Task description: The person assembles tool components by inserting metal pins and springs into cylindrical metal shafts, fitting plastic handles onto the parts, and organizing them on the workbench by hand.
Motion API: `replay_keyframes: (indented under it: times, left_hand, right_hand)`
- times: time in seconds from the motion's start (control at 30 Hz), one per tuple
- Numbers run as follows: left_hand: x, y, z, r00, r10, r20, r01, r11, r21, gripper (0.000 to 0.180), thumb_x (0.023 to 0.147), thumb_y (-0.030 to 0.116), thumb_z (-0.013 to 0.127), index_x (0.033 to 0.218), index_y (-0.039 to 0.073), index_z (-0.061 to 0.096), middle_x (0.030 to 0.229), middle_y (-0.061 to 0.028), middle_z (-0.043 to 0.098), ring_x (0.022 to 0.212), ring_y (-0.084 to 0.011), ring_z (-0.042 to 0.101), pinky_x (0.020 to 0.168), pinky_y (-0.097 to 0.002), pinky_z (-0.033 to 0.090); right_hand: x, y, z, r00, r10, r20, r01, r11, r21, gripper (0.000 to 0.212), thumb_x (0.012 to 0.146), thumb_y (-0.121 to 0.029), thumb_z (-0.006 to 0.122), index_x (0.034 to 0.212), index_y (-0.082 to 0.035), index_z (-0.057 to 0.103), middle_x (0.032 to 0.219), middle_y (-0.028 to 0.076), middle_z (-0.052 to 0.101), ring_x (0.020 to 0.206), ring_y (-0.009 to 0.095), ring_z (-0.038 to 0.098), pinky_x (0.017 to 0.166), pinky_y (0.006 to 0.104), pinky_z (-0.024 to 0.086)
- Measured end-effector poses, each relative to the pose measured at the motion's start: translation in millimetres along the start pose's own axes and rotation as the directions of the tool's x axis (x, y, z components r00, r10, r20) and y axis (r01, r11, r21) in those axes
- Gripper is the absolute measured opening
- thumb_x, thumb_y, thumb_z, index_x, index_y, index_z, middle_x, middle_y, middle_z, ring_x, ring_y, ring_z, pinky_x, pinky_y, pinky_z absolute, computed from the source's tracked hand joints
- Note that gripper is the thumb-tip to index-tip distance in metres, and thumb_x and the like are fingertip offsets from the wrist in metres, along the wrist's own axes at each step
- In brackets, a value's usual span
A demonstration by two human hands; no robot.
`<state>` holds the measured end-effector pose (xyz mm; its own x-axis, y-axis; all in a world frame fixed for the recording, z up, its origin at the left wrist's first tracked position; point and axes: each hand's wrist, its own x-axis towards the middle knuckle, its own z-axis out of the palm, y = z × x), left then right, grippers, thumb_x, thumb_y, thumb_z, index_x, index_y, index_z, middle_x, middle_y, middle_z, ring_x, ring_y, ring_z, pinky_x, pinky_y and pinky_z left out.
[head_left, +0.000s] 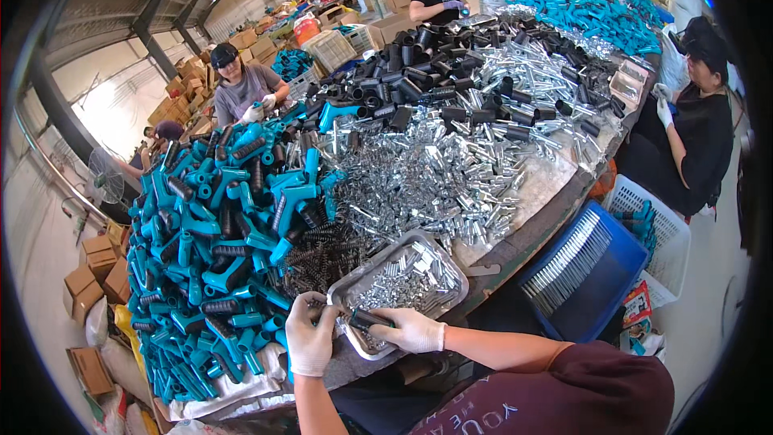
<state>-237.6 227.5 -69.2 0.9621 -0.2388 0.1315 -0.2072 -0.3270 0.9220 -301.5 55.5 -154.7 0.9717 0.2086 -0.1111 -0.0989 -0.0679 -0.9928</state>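
Observation:
Both my hands wear white gloves and meet over the near end of a grey tray [460, 272] holding small silver metal parts. My right hand [412, 330] is closed round a dark plastic handle with a teal edge [369, 319], which points toward my left hand. Fingers bent in a pinch, my left hand [311, 335] is at the tray's left edge, close to the handle's end; what it holds is too small to make out. Left of the tray rises a heap of teal-and-black pistol-shaped plastic housings [233, 225], with dark coil springs [322, 258] beside it.
Silver metal parts [435, 169] and black tubes [403, 72] cover the table beyond the tray. A blue crate [600, 294] with metal rods and a white basket [672, 254] stand to the right. Co-workers [241, 93] work around the table. Cardboard boxes [84, 290] lie at left.

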Motion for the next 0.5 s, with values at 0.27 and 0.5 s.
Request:
replay_keyframes:
  times: [0.27,0.5]
  left_hand:
    - [2,0,10,0.986,-0.056,0.155,0.076,0.989,-0.128,0.021,0.082,-0.001,0.069,0.101,-0.003,0.062,0.076,-0.0062,0.068,0.064,-0.0071,0.060,0.055,-0.0213,0.044]
    - [8,-10,9,0.982,0.076,-0.171,-0.089,0.994,-0.069,0.020,0.084,-0.003,0.065,0.103,-0.002,0.060,0.079,-0.0062,0.068,0.066,-0.0075,0.060,0.058,-0.0212,0.044]
  right_hand:
    - [3,11,-2,0.998,-0.034,-0.047,0.033,0.999,-0.024,0.054,0.096,-0.043,0.054,0.130,-0.001,0.054,0.102,0.019,0.069,0.092,0.028,0.067,0.085,0.0376,0.049]
    - [0,1,-5,0.999,-0.028,-0.025,0.028,1.000,-0.015,0.057,0.096,-0.044,0.055,0.133,-0.001,0.052,0.104,0.022,0.068,0.098,0.030,0.067,0.088,0.0380,0.049]
